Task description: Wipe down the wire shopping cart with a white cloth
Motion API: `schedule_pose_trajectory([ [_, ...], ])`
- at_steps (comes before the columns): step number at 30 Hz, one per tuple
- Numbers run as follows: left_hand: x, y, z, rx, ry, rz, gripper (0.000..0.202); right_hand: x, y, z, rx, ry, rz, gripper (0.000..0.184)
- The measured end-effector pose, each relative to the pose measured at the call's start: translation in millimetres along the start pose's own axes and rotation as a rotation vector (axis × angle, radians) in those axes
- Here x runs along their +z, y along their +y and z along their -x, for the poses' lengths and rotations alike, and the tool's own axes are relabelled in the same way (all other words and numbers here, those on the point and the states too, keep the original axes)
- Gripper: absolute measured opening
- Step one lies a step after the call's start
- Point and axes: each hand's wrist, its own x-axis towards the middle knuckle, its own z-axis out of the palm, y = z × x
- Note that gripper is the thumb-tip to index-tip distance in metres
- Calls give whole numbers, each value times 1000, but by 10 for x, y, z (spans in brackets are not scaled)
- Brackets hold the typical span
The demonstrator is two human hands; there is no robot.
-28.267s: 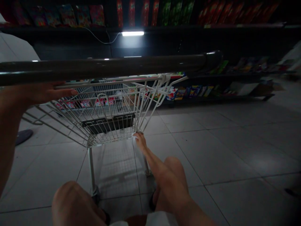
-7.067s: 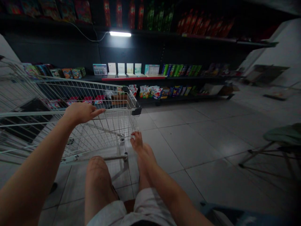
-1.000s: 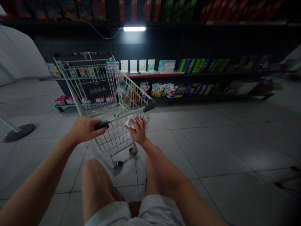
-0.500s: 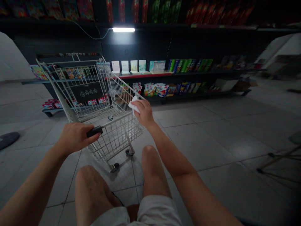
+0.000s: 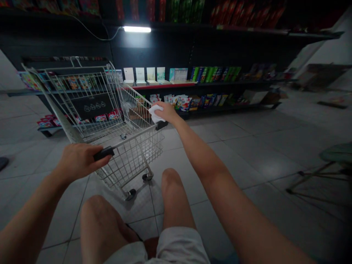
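Note:
A metal-wire shopping cart (image 5: 132,161) stands in front of my knees, its basket holding nothing that I can see. My left hand (image 5: 79,159) is wrapped round the black grip (image 5: 103,153) at the near left end of its handle. At the other end, my right hand (image 5: 165,111) is closed on a crumpled white cloth (image 5: 156,114). The cloth lies at the cart's right top rim, just above the black right corner piece (image 5: 161,125). A dark sign panel (image 5: 92,106) with round white marks hangs inside the cart.
Behind the cart runs a dark shelf unit (image 5: 170,47) with bottles, boxes, snack bags and several upright cards (image 5: 140,74). A lit tube lamp (image 5: 136,29) hangs under its upper shelf. A folding stool (image 5: 330,157) stands at the right on the tiled floor (image 5: 236,146).
My right hand has moved with the cloth along the cart's rim, uncovering the black right corner piece. My left hand keeps its hold. The whole view has shifted slightly.

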Motion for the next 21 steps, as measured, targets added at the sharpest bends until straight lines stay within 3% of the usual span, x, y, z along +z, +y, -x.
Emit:
schedule_pose_trajectory([
  [3, 9, -93, 29, 2, -22, 6, 58, 10, -81, 25, 23, -92, 74, 36],
  [8, 6, -322, 123, 19, -68, 20, 61, -36, -297, 89, -189, -210, 296, 24],
  [13, -65, -535, 307, 55, -108, 99, 57, -30, -570, 182, -309, -289, 410, 27],
  [21, -28, -1065, 717, 76, 33, 99, 55, 40, -1086, 465, -345, -313, 386, 27],
])
